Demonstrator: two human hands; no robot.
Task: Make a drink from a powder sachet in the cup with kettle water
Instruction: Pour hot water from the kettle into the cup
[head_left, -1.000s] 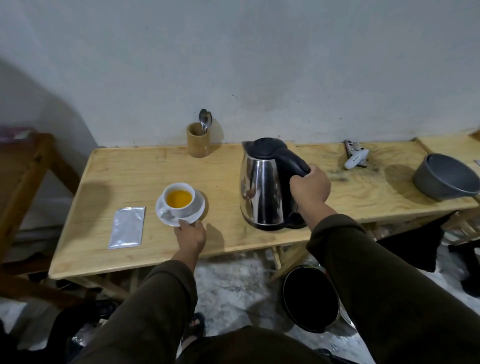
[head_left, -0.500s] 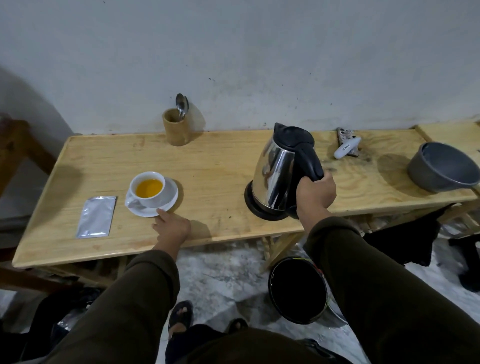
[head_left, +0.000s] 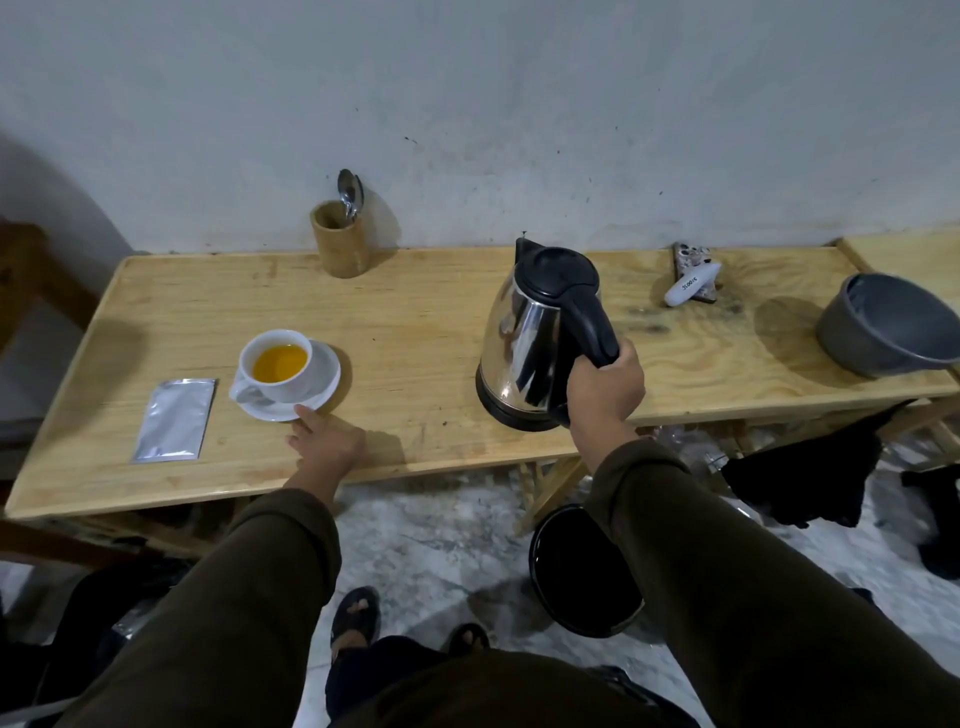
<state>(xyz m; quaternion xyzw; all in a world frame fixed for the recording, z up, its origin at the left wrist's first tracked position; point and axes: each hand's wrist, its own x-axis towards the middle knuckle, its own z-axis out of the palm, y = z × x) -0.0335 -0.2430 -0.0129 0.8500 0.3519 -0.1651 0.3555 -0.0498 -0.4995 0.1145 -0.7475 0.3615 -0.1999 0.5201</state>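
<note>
A white cup of orange drink sits on a white saucer at the left of the wooden table. My left hand lies flat just in front of it, fingertips touching the saucer's rim. A silver sachet lies flat to the cup's left. The steel kettle with a black lid stands tilted slightly on the table at centre right. My right hand grips its black handle.
A bamboo holder with a spoon stands by the wall. A white device and a grey pot sit at the right. Under the table are a black bucket and dark cloth.
The kettle was lifted and tilted back toward me half a second ago; now it is lower, near the table. My left hand stays at the saucer. The view shifted.
</note>
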